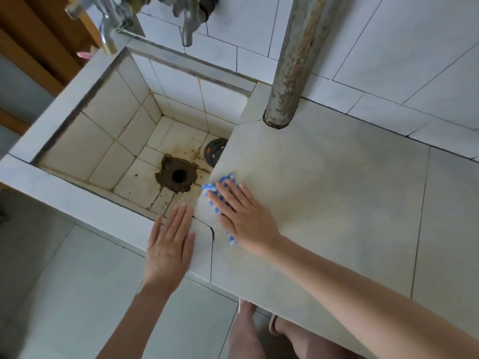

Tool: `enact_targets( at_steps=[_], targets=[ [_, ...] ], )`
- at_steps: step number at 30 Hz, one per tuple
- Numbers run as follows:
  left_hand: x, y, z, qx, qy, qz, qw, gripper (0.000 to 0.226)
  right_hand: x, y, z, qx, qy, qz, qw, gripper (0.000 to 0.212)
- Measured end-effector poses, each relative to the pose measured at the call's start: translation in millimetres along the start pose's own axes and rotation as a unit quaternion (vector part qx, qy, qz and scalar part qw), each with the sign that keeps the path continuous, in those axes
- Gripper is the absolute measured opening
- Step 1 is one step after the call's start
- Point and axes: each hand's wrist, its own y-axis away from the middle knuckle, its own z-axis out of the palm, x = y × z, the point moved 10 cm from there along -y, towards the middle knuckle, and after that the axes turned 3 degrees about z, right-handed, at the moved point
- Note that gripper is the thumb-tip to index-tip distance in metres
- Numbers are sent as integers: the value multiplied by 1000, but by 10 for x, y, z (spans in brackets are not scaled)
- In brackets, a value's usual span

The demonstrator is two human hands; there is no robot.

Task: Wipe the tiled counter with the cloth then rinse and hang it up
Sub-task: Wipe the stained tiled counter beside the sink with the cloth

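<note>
Tiled counter (337,193) beside a stained sink (103,130): I watch the right hand (246,216) press flat, fingers spread, on the blue-and-white cloth (208,189) at the sink-side edge; the left hand (169,244) lies flat, fingers straight.

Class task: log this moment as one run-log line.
stage: wiping | right hand: pressing cloth on counter edge | left hand: open, at sink corner | rinse, hang: not done
</note>
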Motion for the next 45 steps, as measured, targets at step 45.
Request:
enact_targets(
  at_steps=[45],
  targets=[
    [-401, 333, -40, -8, 40, -96, 995, 57, -107, 1090, -18, -23, -58, 236, 970, 50]
  ],
)
